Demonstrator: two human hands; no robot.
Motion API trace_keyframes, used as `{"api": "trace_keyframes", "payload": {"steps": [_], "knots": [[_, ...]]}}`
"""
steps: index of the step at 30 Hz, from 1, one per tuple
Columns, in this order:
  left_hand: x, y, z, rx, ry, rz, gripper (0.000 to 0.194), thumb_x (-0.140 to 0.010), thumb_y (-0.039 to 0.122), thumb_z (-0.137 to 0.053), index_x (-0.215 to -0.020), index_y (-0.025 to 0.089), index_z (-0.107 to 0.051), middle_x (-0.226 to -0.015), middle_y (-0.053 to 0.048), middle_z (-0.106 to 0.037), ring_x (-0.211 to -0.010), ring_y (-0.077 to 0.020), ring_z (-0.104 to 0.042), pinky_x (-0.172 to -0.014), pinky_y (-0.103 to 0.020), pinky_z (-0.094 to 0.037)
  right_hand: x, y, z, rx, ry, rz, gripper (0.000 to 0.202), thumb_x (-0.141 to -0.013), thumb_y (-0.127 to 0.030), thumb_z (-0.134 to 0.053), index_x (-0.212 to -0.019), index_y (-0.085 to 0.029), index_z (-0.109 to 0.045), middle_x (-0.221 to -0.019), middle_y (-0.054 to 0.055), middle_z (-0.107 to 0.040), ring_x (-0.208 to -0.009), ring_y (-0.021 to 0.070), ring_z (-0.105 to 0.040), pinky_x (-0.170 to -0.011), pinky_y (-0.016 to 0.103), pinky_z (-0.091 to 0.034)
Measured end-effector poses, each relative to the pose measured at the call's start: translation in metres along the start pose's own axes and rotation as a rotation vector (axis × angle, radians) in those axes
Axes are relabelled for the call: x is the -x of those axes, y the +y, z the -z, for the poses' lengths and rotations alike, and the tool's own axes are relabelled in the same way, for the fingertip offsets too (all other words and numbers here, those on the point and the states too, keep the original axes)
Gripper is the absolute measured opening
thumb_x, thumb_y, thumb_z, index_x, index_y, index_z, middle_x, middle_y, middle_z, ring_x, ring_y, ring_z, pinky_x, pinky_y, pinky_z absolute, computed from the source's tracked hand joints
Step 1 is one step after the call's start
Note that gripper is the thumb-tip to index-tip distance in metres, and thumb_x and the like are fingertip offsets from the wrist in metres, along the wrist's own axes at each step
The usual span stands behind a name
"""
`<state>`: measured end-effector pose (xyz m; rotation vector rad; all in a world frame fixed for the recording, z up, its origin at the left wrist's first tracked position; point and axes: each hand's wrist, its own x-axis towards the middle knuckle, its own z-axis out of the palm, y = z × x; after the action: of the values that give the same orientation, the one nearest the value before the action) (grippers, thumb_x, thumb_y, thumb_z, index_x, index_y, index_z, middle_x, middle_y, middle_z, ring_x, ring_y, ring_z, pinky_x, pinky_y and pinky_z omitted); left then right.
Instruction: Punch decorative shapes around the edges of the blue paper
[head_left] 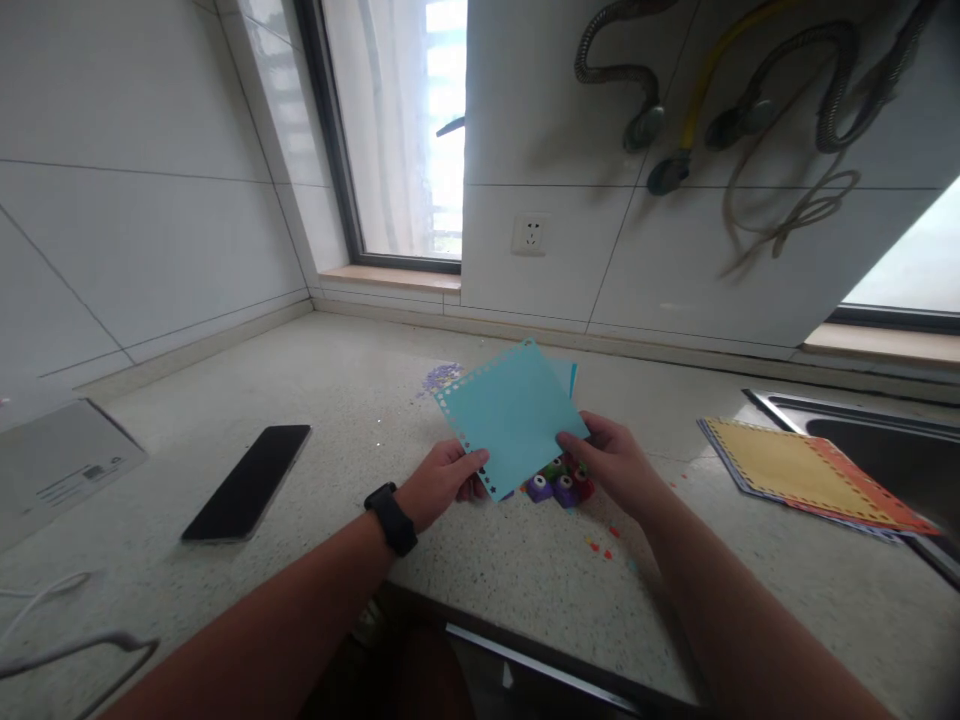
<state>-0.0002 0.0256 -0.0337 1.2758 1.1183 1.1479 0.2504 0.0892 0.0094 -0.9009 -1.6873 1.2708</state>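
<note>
A light blue sheet of paper [517, 415] is held tilted above the counter, with small shapes punched along its left and top edges. My left hand [448, 474] is closed on its lower left corner, thumb on top. My right hand [609, 455] pinches the right corner between thumb and fingers. Below the sheet, partly hidden by it, sit several colourful craft punches [564, 488] in purple, green and red with eye shapes. Behind the sheet, more blue paper [566, 374] shows.
Purple paper bits [441, 377] lie behind the sheet, and red bits [600, 548] near the front. At right, punched yellow and orange sheets [802, 470] overlap the sink [780, 408] edge. A black phone [249, 484], a box [67, 470] and a cable [75, 650] are at left.
</note>
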Motion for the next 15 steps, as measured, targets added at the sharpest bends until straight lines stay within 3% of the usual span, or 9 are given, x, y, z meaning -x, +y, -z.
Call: {"api": "trace_keyframes", "payload": {"steps": [4, 8, 10, 12, 15], "knots": [[0.001, 0.001, 0.002, -0.015, -0.013, 0.041, 0.041, -0.083, 0.052, -0.067, -0.065, 0.015, -0.064, -0.053, -0.001, -0.061, -0.045, -0.0107, -0.050, -0.047, -0.024, -0.034, -0.001, 0.002, 0.000, 0.022, -0.021, -0.001, 0.031, -0.081, -0.049, -0.073, -0.087, -0.019, -0.065, -0.065, -0.001, -0.058, -0.059, 0.0141, -0.051, -0.054, 0.028, -0.041], [0.000, 0.003, 0.001, -0.058, 0.014, 0.064, 0.043, -0.086, 0.052, -0.064, -0.062, 0.016, -0.062, -0.052, -0.001, -0.060, -0.043, -0.0098, -0.047, -0.045, -0.024, -0.032, -0.006, 0.006, 0.009, 0.105, 0.086, 0.044, 0.030, -0.085, -0.048, -0.067, -0.095, -0.019, -0.066, -0.076, 0.002, -0.067, -0.064, 0.0162, -0.057, -0.061, 0.030, -0.045], [-0.001, 0.004, 0.001, -0.072, 0.034, 0.071, 0.044, -0.088, 0.052, -0.062, -0.062, 0.016, -0.061, -0.053, -0.001, -0.061, -0.043, -0.0094, -0.046, -0.045, -0.024, -0.032, -0.007, 0.008, 0.017, 0.261, 0.173, 0.080, 0.028, -0.089, -0.046, -0.062, -0.097, -0.020, -0.068, -0.080, 0.004, -0.070, -0.069, 0.0180, -0.060, -0.065, 0.032, -0.046], [-0.001, 0.004, 0.000, -0.081, 0.050, 0.078, 0.045, -0.088, 0.053, -0.062, -0.062, 0.016, -0.062, -0.053, 0.000, -0.061, -0.043, -0.0094, -0.046, -0.045, -0.024, -0.032, -0.008, 0.009, 0.025, 0.515, 0.182, 0.114, 0.025, -0.092, -0.043, -0.060, -0.092, -0.020, -0.071, -0.081, 0.005, -0.072, -0.070, 0.0192, -0.060, -0.068, 0.034, -0.045], [-0.002, 0.003, 0.000, -0.093, 0.066, 0.084, 0.046, -0.087, 0.054, -0.062, -0.062, 0.015, -0.064, -0.053, -0.001, -0.061, -0.043, -0.0097, -0.046, -0.045, -0.025, -0.032, -0.007, 0.008, 0.030, 0.832, 0.015, 0.197, 0.021, -0.091, -0.038, -0.064, -0.083, -0.022, -0.075, -0.080, 0.005, -0.072, -0.075, 0.0211, -0.060, -0.072, 0.035, -0.043]]}}
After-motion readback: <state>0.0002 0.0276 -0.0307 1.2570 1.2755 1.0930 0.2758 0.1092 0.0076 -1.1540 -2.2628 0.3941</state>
